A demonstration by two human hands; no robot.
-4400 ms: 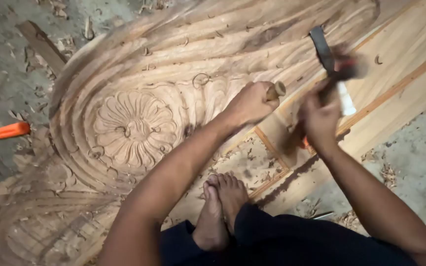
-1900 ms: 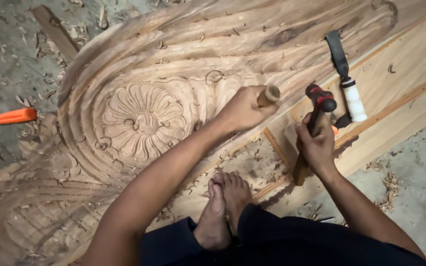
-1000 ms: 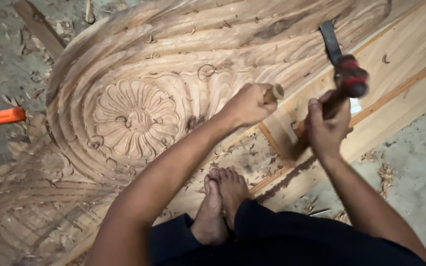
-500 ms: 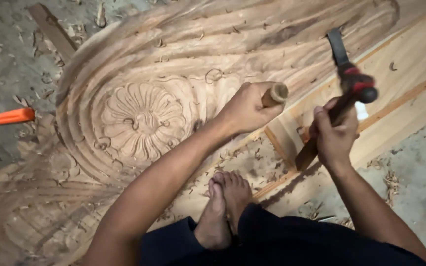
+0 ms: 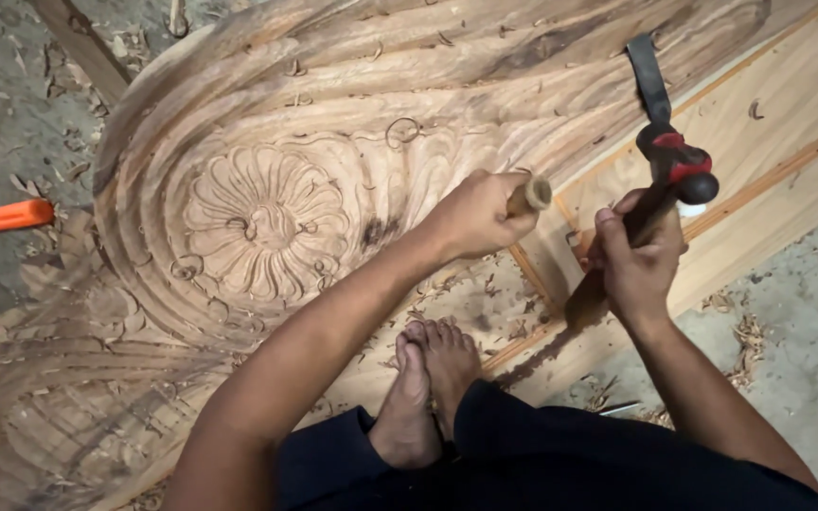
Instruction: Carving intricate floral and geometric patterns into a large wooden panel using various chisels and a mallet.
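A large carved wooden panel point(image 5: 267, 189) with a flower rosette and curved ribs lies on the ground before me. My left hand point(image 5: 475, 213) is closed around a wooden-handled chisel point(image 5: 532, 196), whose butt end sticks out to the right; its blade is hidden under my fist. My right hand point(image 5: 638, 260) grips the wooden handle of a hammer point(image 5: 679, 168) with a red and black head, held raised just to the right of the chisel's butt. My bare feet point(image 5: 423, 388) rest on the panel's lower edge.
A flat dark tool with a white handle point(image 5: 649, 80) lies on the plain board point(image 5: 788, 104) behind the hammer. An orange-handled tool point(image 5: 7, 216) lies on the dusty floor at far left. Wood shavings are scattered over the panel and the ground.
The hammer has swung up and down repeatedly beside the chisel; it now sits slightly lower and closer to the chisel's butt than half a second ago. My left hand has stayed in place.
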